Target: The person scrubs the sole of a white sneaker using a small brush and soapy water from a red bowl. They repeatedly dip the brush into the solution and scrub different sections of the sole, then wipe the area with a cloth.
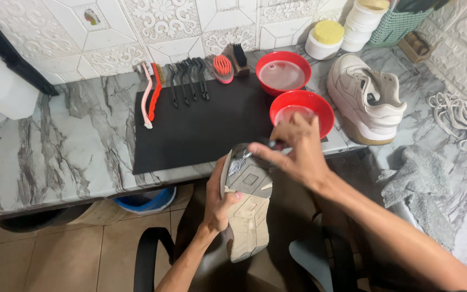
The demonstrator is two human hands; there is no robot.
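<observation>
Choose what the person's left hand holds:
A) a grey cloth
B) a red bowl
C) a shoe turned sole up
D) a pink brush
C: the left hand grips a shoe with its sole facing up, while the right hand works at its heel end.

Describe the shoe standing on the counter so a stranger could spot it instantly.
Find the marble counter, then the two red bowls by the black mat. Just right of them stands a white sneaker, upright and laceless, unlike the sole-up shoe in the hands.
</observation>
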